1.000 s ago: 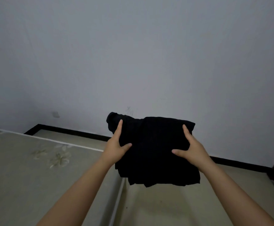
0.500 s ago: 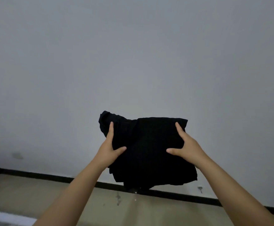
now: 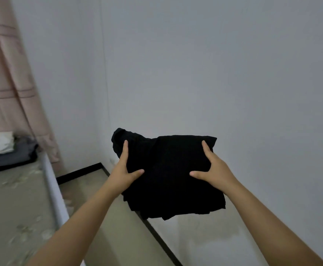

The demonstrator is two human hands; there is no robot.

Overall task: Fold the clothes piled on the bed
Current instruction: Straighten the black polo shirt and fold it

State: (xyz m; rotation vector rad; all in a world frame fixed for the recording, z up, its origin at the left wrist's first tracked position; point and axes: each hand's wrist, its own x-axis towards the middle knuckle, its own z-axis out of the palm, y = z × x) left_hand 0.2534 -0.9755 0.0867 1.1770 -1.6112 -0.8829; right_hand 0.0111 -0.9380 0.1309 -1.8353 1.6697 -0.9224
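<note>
Item held: folded black fabric garment (image 3: 168,175), a compact, roughly rectangular bundle, carried in the air in front of the pale wall (image 3: 214,73), clear of the bed.
Left hand (image 3: 125,169): grips the bundle's left edge; thumb pressed on the near face, forefinger laid straight up along the edge, other fingers hidden behind the cloth.
Right hand (image 3: 211,166): grips the right edge in mirror fashion; thumb on the near face, forefinger extended upward, remaining fingers out of sight behind.
Long axis: runs side to side, from one hand to the other; loose lower hems hang below both thumbs.
Stray part: a bunched corner protrudes above and left of the left forefinger.
Destination, judged: the stack of folded white and grey clothes (image 3: 5,150) on the floral beige mattress (image 3: 12,198) lies well to the left of the left hand, beside the pink curtain (image 3: 8,83).
Nearer hand: the left, so it would lead any set-down.
Risk, judged: hanging layers may slip open in transit.
</note>
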